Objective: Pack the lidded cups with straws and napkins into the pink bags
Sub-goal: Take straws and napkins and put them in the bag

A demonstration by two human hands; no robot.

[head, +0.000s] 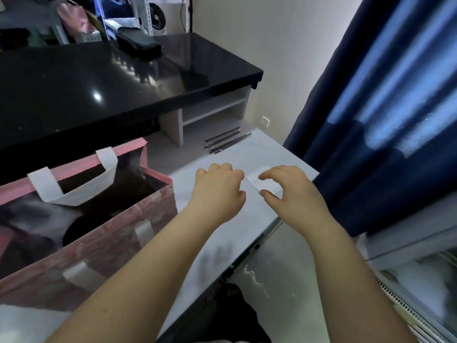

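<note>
Ahead of me: glossy black countertop (99,78) with a bright glare spot, and white open shelving (212,107) beneath it. Pale wall (284,45) with one socket (265,121). To my right: navy curtain (371,125), backlit blue. Below: shiny grey floor (296,258).

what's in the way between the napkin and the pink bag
Only the left hand, between the napkin and the bag. The table strip between shows nothing else; a white handle droops across the bag's open mouth.

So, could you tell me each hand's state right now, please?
Left hand: curled at the napkin edge; grip cannot be told.
Right hand: open, fingertips touching the napkin.
</note>
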